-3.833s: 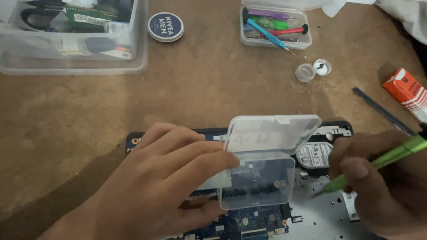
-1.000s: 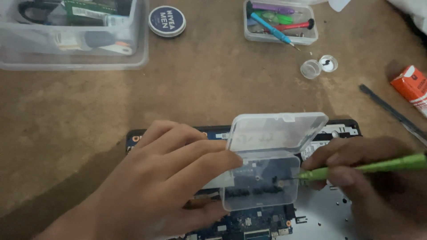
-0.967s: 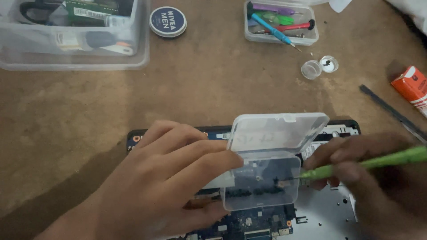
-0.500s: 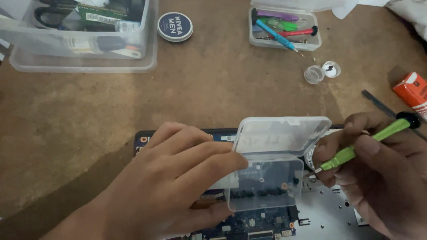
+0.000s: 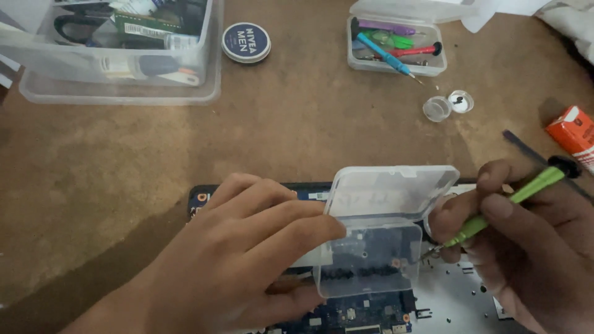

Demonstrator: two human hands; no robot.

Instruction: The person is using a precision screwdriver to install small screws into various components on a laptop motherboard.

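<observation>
My left hand (image 5: 247,247) grips a small clear plastic box (image 5: 371,260) with its hinged lid (image 5: 390,190) standing open, held over a blue circuit board (image 5: 365,312) of an opened laptop. My right hand (image 5: 526,241) holds a green screwdriver (image 5: 504,204) like a pen. Its metal tip (image 5: 428,253) touches the right edge of the clear box. The box's contents are too small to make out.
A large clear bin (image 5: 117,49) of tools sits at the back left, a round dark blue tin (image 5: 246,42) beside it. A small clear tray (image 5: 396,46) holds coloured screwdrivers. Two tiny clear cups (image 5: 448,106), an orange-red box (image 5: 572,130) and a dark thin tool (image 5: 526,145) lie right.
The right hand swung the green screwdriver from nearly level to a steeper slant, its tip now at the box's right edge. The left hand kept holding the open box.
</observation>
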